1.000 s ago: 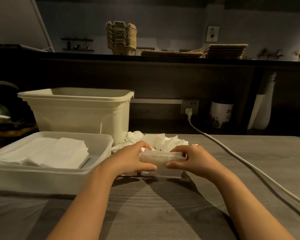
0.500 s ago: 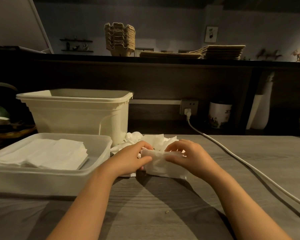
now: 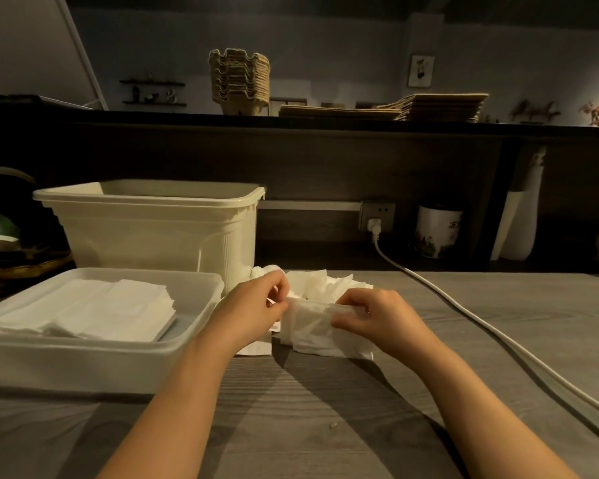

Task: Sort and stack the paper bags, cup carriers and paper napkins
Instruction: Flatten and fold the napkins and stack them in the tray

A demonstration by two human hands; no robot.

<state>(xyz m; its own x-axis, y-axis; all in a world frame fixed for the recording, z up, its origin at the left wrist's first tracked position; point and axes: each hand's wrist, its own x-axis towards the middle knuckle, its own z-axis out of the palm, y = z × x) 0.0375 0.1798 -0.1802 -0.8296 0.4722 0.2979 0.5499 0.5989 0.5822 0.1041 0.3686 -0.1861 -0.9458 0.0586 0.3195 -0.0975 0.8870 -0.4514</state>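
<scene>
Pinching a crumpled napkin (image 3: 312,331) between them, left hand (image 3: 253,309) and right hand (image 3: 377,314) sit beside tray (image 3: 83,368), tub (image 3: 153,233) behind.

Napkin pile (image 3: 325,283) partly hidden behind held napkin (image 3: 319,326); cable (image 3: 498,336) cut off at right edge.

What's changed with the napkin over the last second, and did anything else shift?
The napkin between the left hand and right hand went from a compact folded wad to a sheet hanging down toward the table; both hands kept pinching its top edge. The stacked napkins in the tray, the tub and the loose pile behind stayed put.
</scene>
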